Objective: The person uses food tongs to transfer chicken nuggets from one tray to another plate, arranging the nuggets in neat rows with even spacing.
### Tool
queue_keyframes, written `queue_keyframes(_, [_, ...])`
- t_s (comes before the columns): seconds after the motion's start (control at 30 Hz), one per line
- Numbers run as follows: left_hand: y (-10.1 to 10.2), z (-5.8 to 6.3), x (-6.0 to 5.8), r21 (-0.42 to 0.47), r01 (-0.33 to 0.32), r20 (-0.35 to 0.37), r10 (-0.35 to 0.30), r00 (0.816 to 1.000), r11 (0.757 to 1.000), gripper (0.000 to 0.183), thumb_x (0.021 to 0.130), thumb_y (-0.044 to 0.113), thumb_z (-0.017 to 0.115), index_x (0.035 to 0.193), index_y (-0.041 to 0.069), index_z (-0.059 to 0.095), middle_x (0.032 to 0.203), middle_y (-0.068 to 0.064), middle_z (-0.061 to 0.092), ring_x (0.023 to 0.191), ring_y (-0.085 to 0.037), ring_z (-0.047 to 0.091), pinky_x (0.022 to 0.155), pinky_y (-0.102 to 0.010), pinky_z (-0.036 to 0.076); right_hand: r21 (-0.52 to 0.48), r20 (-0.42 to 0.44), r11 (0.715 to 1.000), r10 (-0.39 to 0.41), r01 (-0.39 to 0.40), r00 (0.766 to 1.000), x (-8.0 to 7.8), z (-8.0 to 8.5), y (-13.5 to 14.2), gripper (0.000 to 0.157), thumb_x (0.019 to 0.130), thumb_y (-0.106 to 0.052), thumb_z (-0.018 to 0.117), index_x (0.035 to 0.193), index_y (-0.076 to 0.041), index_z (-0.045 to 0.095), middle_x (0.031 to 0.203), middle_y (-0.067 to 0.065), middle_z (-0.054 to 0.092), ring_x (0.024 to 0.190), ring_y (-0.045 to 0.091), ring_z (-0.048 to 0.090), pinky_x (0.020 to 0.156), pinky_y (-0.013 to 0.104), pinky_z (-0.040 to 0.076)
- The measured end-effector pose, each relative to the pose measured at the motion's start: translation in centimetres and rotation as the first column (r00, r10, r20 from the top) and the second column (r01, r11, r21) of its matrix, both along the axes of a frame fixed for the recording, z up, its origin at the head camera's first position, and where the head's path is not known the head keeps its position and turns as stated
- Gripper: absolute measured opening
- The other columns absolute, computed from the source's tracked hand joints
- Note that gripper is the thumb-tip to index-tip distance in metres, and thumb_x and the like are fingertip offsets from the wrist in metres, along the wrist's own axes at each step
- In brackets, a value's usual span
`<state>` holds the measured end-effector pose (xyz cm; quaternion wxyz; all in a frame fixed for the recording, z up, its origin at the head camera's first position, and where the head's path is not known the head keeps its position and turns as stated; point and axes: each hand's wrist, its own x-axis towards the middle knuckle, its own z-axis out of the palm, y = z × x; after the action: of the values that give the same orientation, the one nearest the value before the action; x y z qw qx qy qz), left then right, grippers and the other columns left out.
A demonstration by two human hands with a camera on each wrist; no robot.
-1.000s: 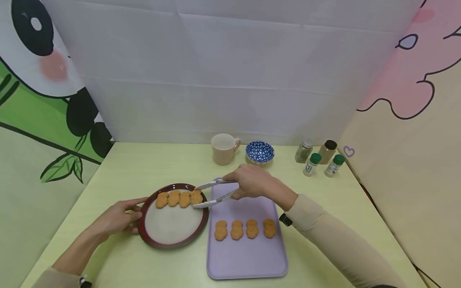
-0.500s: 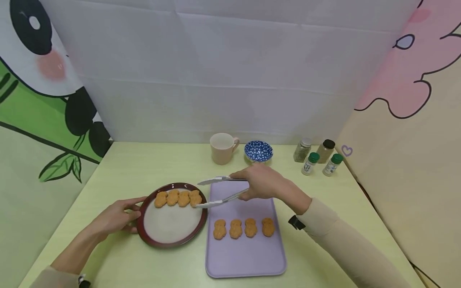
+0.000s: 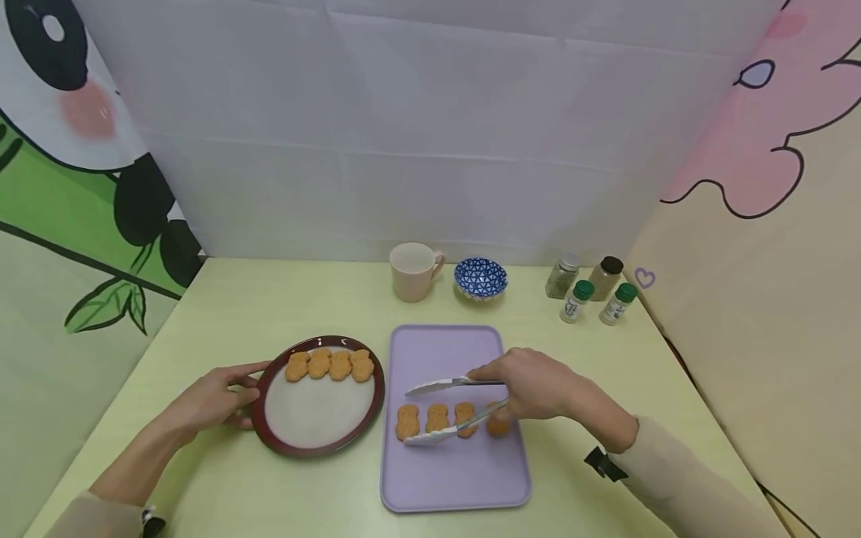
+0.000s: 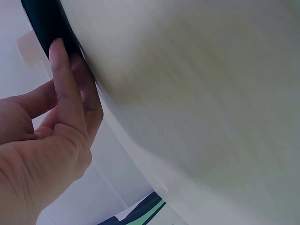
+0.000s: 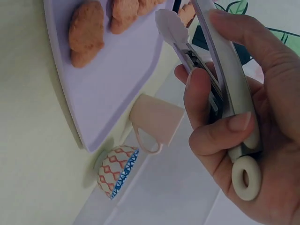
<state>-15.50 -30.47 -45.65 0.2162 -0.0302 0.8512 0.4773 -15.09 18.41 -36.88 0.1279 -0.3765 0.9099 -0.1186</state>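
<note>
The left hand (image 3: 208,402) gripped the plate (image 3: 316,418) by its left rim, fingers bent; a tug could have slid its four biscuits (image 3: 319,364). Over the tray (image 3: 457,478), the right hand (image 3: 538,385) held spread tongs (image 3: 447,432) (their near arm crossed the four-biscuit row (image 3: 437,416), so closing might have knocked neighbours). Plate and tray edges sat near; open room lay on the plate's near half and tray's far end.

It looks like a booth-like room, with a pale table (image 3: 282,299), creased white sheet (image 3: 403,149) and cartoon-decorated walls (image 3: 747,142).
</note>
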Motion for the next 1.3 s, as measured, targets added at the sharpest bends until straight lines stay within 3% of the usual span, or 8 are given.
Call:
queue_keyframes(0.07, [-0.1,-0.1,0.1,-0.002,-0.001,0.003,0.001,1.000,1.000,0.053,0.096,0.007,0.051,0.146,0.008,0.036,0.116,-0.023,0.050,0.075,-0.024,0.063,0.062,-0.036,0.055,0.000,0.012,1.000,0.002,-0.002,1.000,0.2,-0.3,-0.1,0.060,0.070,-0.037,0.078,0.125,-0.017,0.064,0.112,-0.007,0.066,0.083,0.002,0.056,0.077,0.031,0.050])
queue_keyframes(0.37, [-0.4,-0.2,0.4,-0.038,-0.002,-0.010,0.001,1.000,0.999,0.052,0.095,0.008,0.052,0.145,0.010,0.037,0.113,-0.021,0.051,0.074,-0.023,0.061,0.059,-0.034,0.055,-0.012,0.009,1.000,0.027,-0.027,1.000,0.2,-0.7,-0.4,0.056,0.071,-0.035,0.076,0.123,-0.016,0.065,0.110,-0.005,0.067,0.068,0.005,0.051,0.061,0.025,0.043])
queue_keyframes(0.6, [-0.5,-0.3,0.3,-0.029,-0.004,-0.017,0.004,1.000,1.000,0.052,0.095,0.008,0.052,0.145,0.009,0.038,0.113,-0.021,0.050,0.072,-0.024,0.063,0.060,-0.035,0.055,-0.047,-0.056,0.998,0.034,-0.037,0.998,-0.3,0.5,-1.6,0.053,0.073,-0.033,0.076,0.123,-0.018,0.065,0.106,-0.009,0.067,0.065,0.005,0.050,0.058,0.023,0.043])
queue_keyframes(0.87, [-0.5,-0.2,0.2,-0.022,0.000,-0.023,0.000,1.000,1.000,0.052,0.095,0.004,0.051,0.145,0.009,0.038,0.112,-0.021,0.052,0.069,-0.025,0.063,0.059,-0.036,0.055,-0.041,-0.168,0.991,0.116,-0.124,0.979,-2.3,1.1,-9.6,0.054,0.075,-0.040,0.075,0.125,-0.022,0.064,0.098,-0.013,0.067,0.069,0.003,0.051,0.066,0.024,0.046])
queue_keyframes(1.07, [-0.2,-0.1,0.0,-0.025,0.013,-0.031,-0.014,0.999,1.000,0.051,0.095,0.004,0.049,0.145,0.010,0.039,0.113,-0.021,0.053,0.071,-0.024,0.062,0.059,-0.036,0.055,-0.033,-0.129,0.990,0.131,-0.136,0.983,-3.1,-0.1,-15.1,0.056,0.077,-0.040,0.074,0.129,-0.025,0.060,0.085,-0.015,0.061,0.067,0.007,0.049,0.059,0.022,0.042])
queue_keyframes(1.3, [-0.1,-0.1,-0.1,-0.035,0.012,-0.027,-0.013,1.000,0.999,0.052,0.095,0.003,0.048,0.145,0.010,0.038,0.113,-0.022,0.053,0.071,-0.024,0.062,0.058,-0.035,0.054,-0.021,-0.098,0.993,0.110,-0.112,0.989,-3.4,-1.4,-17.5,0.051,0.077,-0.038,0.075,0.125,-0.027,0.061,0.087,-0.013,0.060,0.068,0.005,0.052,0.052,0.020,0.043])
